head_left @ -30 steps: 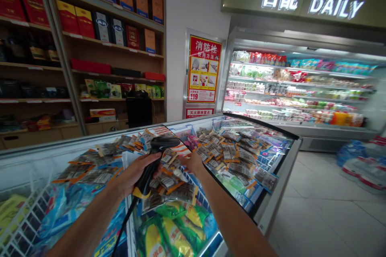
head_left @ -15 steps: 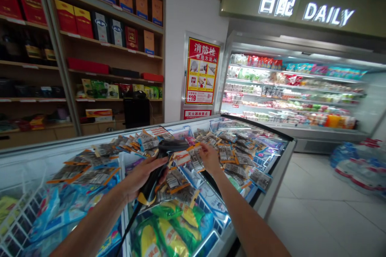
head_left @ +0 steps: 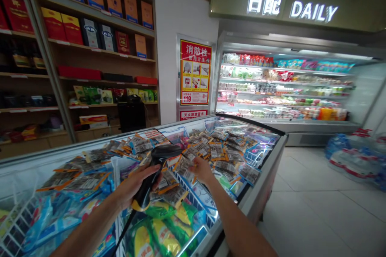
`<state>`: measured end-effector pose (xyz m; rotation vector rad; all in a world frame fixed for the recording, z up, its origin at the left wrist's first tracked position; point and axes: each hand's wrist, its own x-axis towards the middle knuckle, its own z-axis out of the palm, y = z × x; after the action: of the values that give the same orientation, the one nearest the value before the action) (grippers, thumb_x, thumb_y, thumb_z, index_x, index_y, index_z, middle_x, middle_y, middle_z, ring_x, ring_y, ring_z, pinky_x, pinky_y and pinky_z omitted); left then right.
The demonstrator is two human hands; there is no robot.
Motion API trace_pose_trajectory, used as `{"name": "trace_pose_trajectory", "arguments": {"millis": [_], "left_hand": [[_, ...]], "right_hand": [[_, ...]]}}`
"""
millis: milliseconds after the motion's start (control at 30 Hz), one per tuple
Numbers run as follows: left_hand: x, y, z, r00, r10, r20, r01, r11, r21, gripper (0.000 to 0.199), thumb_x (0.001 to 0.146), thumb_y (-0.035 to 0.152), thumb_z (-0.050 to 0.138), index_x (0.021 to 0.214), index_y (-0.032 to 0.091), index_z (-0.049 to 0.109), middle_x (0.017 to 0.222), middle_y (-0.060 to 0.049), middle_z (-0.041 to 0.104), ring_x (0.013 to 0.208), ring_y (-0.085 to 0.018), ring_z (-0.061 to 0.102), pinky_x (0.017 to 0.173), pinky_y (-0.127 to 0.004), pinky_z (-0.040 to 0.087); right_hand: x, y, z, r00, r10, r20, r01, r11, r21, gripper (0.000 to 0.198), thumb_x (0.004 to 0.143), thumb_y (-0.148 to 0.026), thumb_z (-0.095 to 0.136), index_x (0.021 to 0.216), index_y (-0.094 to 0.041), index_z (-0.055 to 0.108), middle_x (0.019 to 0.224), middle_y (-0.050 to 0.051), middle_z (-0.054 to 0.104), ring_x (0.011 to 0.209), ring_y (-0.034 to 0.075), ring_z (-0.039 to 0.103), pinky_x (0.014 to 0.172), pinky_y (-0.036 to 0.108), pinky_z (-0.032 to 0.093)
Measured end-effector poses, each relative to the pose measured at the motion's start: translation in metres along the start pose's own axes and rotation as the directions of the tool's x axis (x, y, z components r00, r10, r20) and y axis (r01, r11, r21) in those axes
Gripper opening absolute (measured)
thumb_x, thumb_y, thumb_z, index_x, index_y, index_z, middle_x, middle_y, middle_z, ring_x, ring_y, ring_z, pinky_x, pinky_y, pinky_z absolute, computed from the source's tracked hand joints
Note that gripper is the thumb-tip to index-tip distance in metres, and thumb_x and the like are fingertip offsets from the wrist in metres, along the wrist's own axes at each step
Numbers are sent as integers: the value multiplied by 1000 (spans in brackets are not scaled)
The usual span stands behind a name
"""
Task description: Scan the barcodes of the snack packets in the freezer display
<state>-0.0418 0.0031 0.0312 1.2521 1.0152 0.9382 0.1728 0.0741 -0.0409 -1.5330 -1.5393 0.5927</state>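
Note:
A black barcode scanner (head_left: 165,151) with a yellow handle end is wrapped in my left hand (head_left: 137,184), its cord trailing down. Close by on the right, my right hand (head_left: 202,170) pinches a small packet (head_left: 183,166) with a grey printed face, just beyond the scanner's head. Many similar packets (head_left: 224,154) with orange and blue edges lie spread over the glass top of a chest freezer (head_left: 268,160). Under both hands, the glass shows green and yellow bags (head_left: 163,229).
White wire baskets (head_left: 18,225) and blue bags (head_left: 57,217) show inside the freezer. Shelves of boxed goods (head_left: 90,36) stand at the back left. A lit refrigerated display (head_left: 283,88) is at the back right. Wrapped water bottles (head_left: 350,152) sit on the floor.
My right hand has moved left and slightly down with the packet, bringing it nearer the scanner. My left hand still grips the scanner. The view has turned a little to the right.

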Motion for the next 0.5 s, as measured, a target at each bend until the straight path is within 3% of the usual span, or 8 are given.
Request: {"name": "trace_pose_trajectory", "arguments": {"millis": [133,267,367,500], "left_hand": [[-8,-7,10,1000,-14,-21,12,995,-98,35,62,48,63,65,14,56,57,-1,58,47,-9,48,46,-21,33],[-20,-15,22,1000,-10,-21,8,992,-129,35,59,47,66,70,15,56,60,-2,58,49,-10,49,48,-22,35],[-21,-21,28,1000,-14,-7,13,996,-91,34,59,46,66,71,16,55,58,0,56,46,-8,47,46,-21,33],[-15,-27,26,1000,-7,17,9,998,-62,35,61,49,64,68,16,54,56,1,55,45,-8,45,45,-21,33]], "right_hand": [[19,18,-11,986,54,-160,1,945,328,27,65,-28,55,89,-16,58,63,0,55,57,15,53,54,27,41],[33,28,-22,964,118,-238,55,788,613,44,63,-30,55,104,-16,47,69,-1,55,54,13,52,51,26,43],[34,31,-27,955,145,-259,78,720,690,48,61,-29,56,106,-18,44,66,-3,52,50,11,49,47,24,41],[29,30,-30,961,133,-243,74,720,690,49,61,-28,55,108,-18,42,60,-6,46,43,9,41,41,22,35]]}}
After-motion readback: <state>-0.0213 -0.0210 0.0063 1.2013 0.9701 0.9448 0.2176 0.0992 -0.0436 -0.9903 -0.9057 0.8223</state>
